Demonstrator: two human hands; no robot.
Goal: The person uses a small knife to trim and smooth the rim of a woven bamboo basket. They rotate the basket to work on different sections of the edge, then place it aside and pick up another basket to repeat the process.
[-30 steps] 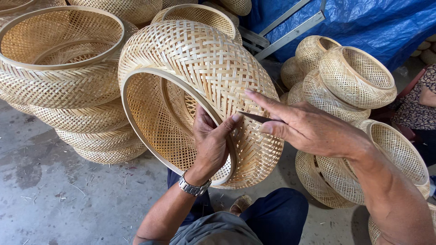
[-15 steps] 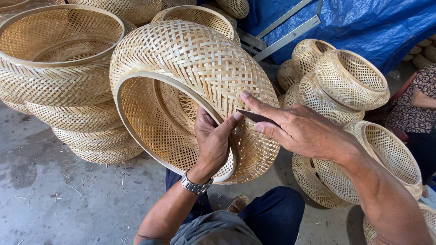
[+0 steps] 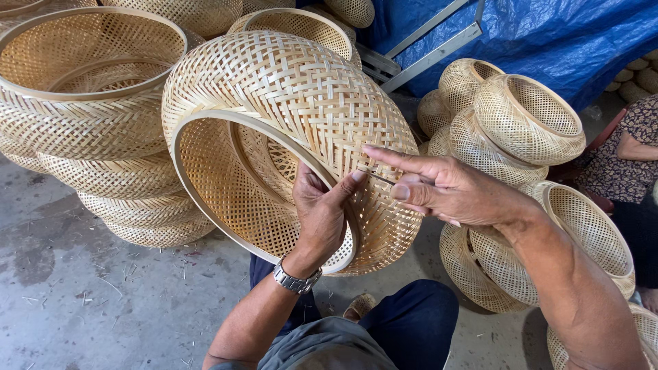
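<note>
— Slippage is the risk: the woven bamboo basket [image 3: 288, 137] is held tilted above the lap, its rim gripped by the left hand [image 3: 322, 212].
— And the right hand [image 3: 445, 188]?
— A thin bamboo strip [image 3: 373, 173] is pinched against the weave. If pulled hard, it could be snapped, or the weave loosened.

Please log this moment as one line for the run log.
left hand: grips basket rim | right hand: pinches thin strip at weave | basket: tilted on lap

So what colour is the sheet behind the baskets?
Blue tarpaulin, clearest in the head view.
</note>
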